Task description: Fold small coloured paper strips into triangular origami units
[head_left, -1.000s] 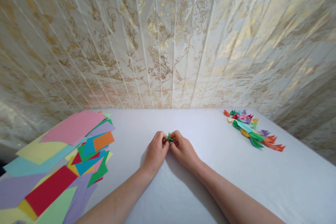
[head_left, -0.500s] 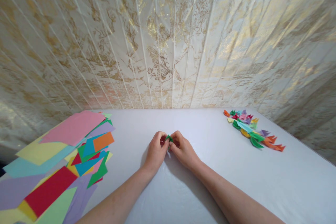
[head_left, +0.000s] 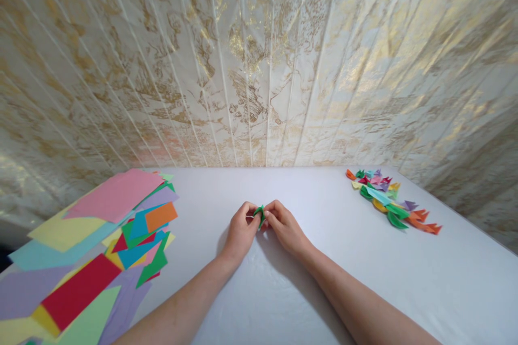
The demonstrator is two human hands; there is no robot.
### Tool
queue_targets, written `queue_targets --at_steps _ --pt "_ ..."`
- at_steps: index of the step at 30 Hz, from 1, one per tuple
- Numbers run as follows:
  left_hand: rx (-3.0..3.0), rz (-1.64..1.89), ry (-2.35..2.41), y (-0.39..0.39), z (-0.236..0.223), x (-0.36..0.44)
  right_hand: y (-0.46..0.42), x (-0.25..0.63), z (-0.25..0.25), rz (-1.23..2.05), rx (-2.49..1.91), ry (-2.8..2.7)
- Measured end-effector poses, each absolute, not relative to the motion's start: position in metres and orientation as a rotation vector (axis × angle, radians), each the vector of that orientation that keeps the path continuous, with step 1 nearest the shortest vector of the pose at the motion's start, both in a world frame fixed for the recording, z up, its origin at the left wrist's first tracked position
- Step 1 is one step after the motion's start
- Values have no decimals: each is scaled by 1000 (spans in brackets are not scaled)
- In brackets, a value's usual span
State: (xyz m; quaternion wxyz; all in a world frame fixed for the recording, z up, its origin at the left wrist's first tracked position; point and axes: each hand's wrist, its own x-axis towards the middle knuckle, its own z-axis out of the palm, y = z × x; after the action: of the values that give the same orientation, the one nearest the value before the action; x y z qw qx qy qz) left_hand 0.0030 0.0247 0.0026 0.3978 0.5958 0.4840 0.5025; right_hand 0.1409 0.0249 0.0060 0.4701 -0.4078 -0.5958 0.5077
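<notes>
A small folded piece of green paper (head_left: 261, 216) is pinched between both hands just above the middle of the table. My left hand (head_left: 242, 225) is closed on its left side, the thumb pressing against it. From the other side my right hand (head_left: 284, 226) grips it between thumb and fingers. Its upper points stick up between the fingertips, while the lower part is partly covered by them.
Sheets and scraps of coloured paper (head_left: 117, 194) cover the left of the white table (head_left: 259, 291). Several small folded paper figures (head_left: 396, 210) lie in a cluster at the right. A gold-patterned curtain (head_left: 251, 64) hangs along the table's back edge.
The green paper has turned a little between the fingers and shows more of its side. My right fingertips have shifted slightly on it. The whole view has moved slightly.
</notes>
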Motion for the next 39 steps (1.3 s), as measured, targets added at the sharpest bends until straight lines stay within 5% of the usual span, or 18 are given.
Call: queue_targets --at_steps 39 --pt "1644 1241 1243 17 6 6 26 146 6 1045 -1151 -1582"
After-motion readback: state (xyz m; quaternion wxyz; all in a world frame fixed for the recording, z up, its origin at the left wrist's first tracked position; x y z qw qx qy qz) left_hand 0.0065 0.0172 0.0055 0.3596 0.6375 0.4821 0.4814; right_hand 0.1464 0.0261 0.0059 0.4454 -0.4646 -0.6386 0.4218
